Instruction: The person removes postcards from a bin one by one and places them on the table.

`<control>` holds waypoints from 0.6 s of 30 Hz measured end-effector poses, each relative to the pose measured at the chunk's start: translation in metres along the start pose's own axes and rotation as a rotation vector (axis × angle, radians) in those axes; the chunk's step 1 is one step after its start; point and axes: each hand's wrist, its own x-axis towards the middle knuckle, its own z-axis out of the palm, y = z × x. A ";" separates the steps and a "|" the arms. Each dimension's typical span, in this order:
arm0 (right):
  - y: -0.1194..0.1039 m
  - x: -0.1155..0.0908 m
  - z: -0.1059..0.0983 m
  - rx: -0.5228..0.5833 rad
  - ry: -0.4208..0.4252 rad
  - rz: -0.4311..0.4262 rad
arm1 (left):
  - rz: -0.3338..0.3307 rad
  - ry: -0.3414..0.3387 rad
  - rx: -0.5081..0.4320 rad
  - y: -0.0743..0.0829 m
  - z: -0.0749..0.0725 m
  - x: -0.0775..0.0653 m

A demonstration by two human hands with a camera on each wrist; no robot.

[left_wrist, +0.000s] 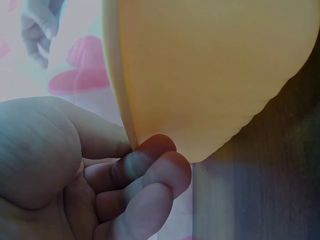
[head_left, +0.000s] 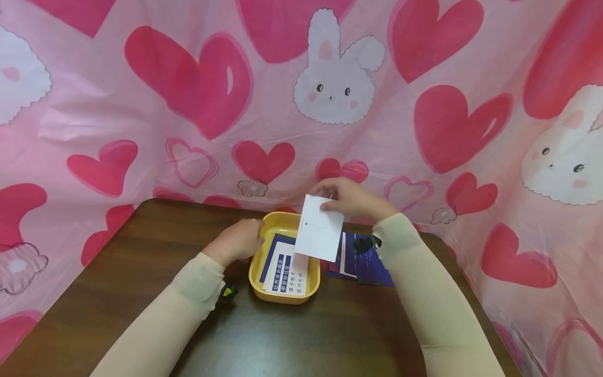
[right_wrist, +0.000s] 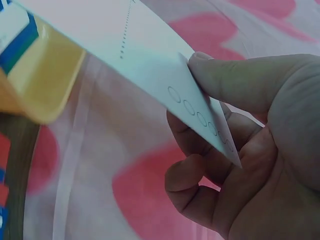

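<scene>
I see a yellow rounded tray (head_left: 282,299), white rectangular card (head_left: 319,230), dark-blue cards (head_left: 370,267), brown wood-grained table (head_left: 264,345), and pink cloth (head_left: 278,99) patterned with red hearts (head_left: 207,94) and white rabbits (head_left: 334,102).

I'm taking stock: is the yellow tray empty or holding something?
Holding something: in the head view, printed cards lie inside the yellow tray.

Both sleeved arms (head_left: 447,309) reach toward the table's far edge (head_left: 212,206); left hand (head_left: 240,241) pinches, right hand (head_left: 353,198) pinches higher.
</scene>
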 end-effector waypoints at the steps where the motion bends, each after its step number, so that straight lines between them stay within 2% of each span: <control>1: 0.005 -0.003 -0.004 0.006 0.009 0.002 | -0.002 0.001 0.001 0.000 0.000 0.000; 8: 0.046 -0.030 -0.026 0.042 0.035 0.068 | -0.008 -0.009 0.003 0.000 0.000 0.001; 14: 0.075 -0.055 -0.041 0.021 0.051 0.142 | -0.007 -0.004 -0.006 0.000 0.000 0.000; 18: 0.098 -0.070 -0.049 0.049 0.032 0.166 | -0.001 0.002 -0.018 0.000 0.001 -0.001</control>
